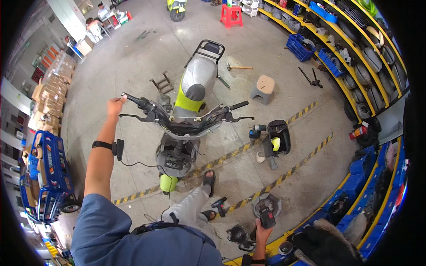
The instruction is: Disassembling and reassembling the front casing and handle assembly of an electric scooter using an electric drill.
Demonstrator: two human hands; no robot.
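Note:
A partly stripped scooter (188, 106), grey and lime green, stands in front of me with its front panels off and its handlebar cover open. My left hand (116, 106) is closed on the outer end of the scooter's left handlebar grip (131, 97). Low at the right, my right hand (262, 231) is closed around a black and red cordless power tool (267, 217), held over a grey basin-like container (275, 201). Its working end is hard to make out. A lime front fender (167, 183) shows below the scooter's front.
Near my feet lies a cordless drill (219, 205). To the right are another cordless tool (256, 131), a black storage bucket (279, 135) and a beige stool (265, 86). A hammer (239, 68) lies farther off. Parts shelves (359, 57) line the right; a blue vehicle (51, 177) stands left.

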